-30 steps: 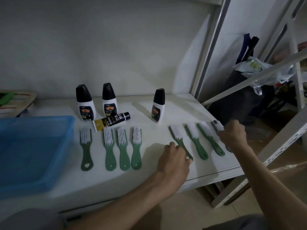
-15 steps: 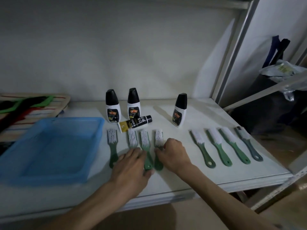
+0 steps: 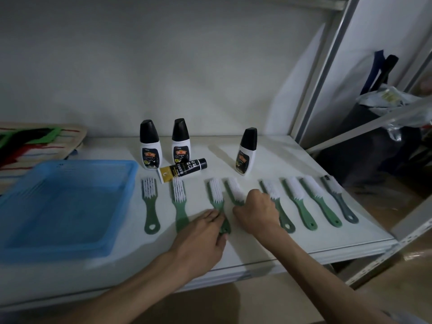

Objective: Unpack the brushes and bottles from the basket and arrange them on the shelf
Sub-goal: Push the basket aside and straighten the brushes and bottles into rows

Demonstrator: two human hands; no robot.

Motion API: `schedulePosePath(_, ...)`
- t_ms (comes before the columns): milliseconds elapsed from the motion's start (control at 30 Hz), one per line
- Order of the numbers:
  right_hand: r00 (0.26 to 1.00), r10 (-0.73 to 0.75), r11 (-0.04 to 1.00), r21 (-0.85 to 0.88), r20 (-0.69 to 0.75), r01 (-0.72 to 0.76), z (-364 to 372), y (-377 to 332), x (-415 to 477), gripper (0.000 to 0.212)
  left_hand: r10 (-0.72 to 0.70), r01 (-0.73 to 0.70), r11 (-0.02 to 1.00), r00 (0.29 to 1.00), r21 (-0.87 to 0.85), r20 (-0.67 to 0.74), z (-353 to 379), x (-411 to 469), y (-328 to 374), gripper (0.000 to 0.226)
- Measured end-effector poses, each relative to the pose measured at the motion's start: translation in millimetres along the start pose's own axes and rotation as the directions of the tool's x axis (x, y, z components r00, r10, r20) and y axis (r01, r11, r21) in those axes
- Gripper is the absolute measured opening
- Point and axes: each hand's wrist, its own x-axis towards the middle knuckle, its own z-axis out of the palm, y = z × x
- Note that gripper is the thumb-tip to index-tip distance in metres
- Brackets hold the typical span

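Brushes (image 3: 300, 204) – eight; upright bottles (image 3: 150, 146) – three; lying tube (image 3: 183, 170) – one; basket (image 3: 70, 206) – one.

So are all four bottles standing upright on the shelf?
No: three white bottles with black caps stand upright, but the black and yellow tube lies on its side on the shelf.

Dim room. A plain white wall (image 3: 163, 66) backs the scene; a grey metal upright (image 3: 327, 66) rises at right, with brown floor (image 3: 397, 288) below.
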Motion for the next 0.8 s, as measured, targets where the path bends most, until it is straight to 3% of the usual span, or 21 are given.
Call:
schedulePosePath(333,0.995,0.099,0.994,-0.042,-0.011,-0.099,-13,21,2,0.015,0.115,-0.114,0.992,0.993,0.058,-0.013,13,9,28,0.053)
schedulePosePath(500,0.996,0.083,0.992,-0.098,-0.026,-0.086,-15,20,-1,0.014,0.083,-0.083,0.996,0.996,0.016,0.030,5,5,31,0.050)
schedulePosePath(633,0.973,-0.158,0.987,-0.051,-0.166,0.152,-1,-2,-11,0.030,-0.155,0.148,0.987,0.981,-0.070,-0.119,-27,-8,14,0.030)
schedulePosePath(700,0.956,-0.277,0.960,0.025,-0.101,0.280,9,-23,-19,0.028,-0.291,0.289,0.957,0.947,-0.034,-0.137,-40,-13,-5,0.024)
schedulePosePath(800,0.935,-0.353,0.934,0.067,0.026,0.350,25,-48,-29,0.029,-0.474,0.477,0.876,0.879,0.074,-0.052,-52,-18,-31,0.021)
